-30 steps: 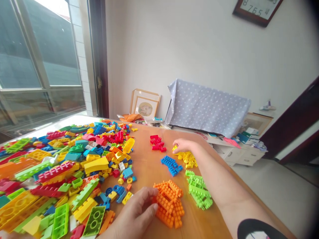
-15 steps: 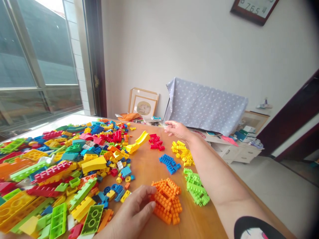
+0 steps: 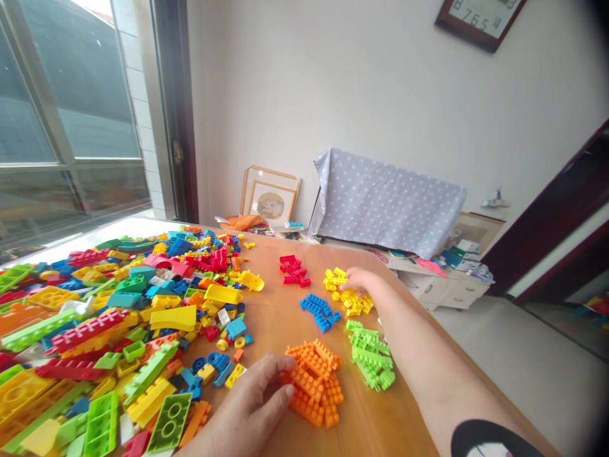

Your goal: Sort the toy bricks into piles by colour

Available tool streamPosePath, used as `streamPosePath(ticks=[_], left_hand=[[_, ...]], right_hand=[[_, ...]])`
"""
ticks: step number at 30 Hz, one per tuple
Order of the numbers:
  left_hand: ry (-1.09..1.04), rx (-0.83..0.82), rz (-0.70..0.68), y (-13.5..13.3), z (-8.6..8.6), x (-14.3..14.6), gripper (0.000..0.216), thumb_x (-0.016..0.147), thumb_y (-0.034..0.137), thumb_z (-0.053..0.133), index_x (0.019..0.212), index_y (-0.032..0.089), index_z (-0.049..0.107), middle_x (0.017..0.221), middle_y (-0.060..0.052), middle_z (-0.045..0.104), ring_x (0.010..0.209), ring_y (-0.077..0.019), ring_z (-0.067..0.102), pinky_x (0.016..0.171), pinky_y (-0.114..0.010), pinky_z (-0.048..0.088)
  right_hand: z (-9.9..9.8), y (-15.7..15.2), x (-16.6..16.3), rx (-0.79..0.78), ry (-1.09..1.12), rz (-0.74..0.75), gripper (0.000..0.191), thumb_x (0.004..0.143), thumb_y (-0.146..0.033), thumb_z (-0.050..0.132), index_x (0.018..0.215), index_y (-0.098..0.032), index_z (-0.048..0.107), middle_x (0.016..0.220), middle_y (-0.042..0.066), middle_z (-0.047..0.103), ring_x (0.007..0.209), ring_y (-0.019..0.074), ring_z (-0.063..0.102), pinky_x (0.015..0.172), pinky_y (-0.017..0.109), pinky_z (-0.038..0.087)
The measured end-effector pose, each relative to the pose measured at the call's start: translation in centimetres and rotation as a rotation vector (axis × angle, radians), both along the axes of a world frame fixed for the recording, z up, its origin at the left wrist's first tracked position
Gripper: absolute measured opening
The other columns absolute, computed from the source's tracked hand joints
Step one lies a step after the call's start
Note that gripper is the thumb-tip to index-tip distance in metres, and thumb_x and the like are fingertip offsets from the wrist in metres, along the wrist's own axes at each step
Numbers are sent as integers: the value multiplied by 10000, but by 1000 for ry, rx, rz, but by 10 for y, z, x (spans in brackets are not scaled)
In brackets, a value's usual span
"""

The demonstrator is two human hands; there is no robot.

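My left hand point(image 3: 259, 397) rests at the left edge of a pile of orange toy bricks point(image 3: 316, 381). Its thumb and index finger are apart, with nothing visible between them. Farther off, my right hand point(image 3: 364, 280) reaches down to a pile of yellow bricks point(image 3: 354, 301); its fingertips are partly hidden, so I cannot make out whether they grip one. Below my right forearm lie light green bricks point(image 3: 371, 357). A small group of blue bricks point(image 3: 320, 311) and one of red bricks point(image 3: 293, 271) sit nearer the table's middle.
A large mixed heap of coloured bricks point(image 3: 157, 317) spreads over the left side of the wooden table point(image 3: 266, 317). Beyond the far edge are a framed picture point(image 3: 270, 200), a polka-dot cloth point(image 3: 390, 203) and a white cabinet point(image 3: 438, 292).
My right hand has come down from above the table onto the yellow pile. Yellow curved pieces beside the heap have dropped and shifted left. My left hand stays by the orange bricks.
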State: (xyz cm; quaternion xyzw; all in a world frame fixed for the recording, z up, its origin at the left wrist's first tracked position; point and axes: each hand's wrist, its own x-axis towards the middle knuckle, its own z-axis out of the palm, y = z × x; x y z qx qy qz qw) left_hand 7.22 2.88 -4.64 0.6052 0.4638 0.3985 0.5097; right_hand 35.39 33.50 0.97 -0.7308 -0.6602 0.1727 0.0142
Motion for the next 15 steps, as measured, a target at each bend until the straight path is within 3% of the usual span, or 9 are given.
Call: streamPosePath(ticks=[4,9,12,15], left_hand=[[-23,24,7,0,-6,-1,314,961,417,590,1218,244,645,1210,-72,689,1159,-243,639,1050,-354,520],[-59,16,16,1,-11,-1,335,954,438,602,1223,246,656,1224,-76,687,1176,-248,630,1057,-355,515],[-80,-7,13,1,-12,-1,367,947,456,610,1246,247,655,1247,-78,682,1213,-255,616,1078,-359,503],[-92,-31,1,1,-10,1,394,948,475,603,1266,246,650,1263,-80,677,1247,-261,602,1102,-368,487]], right_hand=[[-8,6,-1,44,80,-21,346,701,-291,873,983,-178,708,617,18,680,537,168,652,556,248,499],[-11,10,2,132,230,-38,388,861,-393,736,1188,-201,651,779,16,728,582,122,658,552,192,487],[-9,8,7,127,251,-32,463,880,-391,704,1287,-190,615,854,40,744,633,137,673,564,201,489],[-1,5,22,91,202,-13,489,809,-322,753,1266,-185,644,953,70,748,729,173,688,590,222,487]])
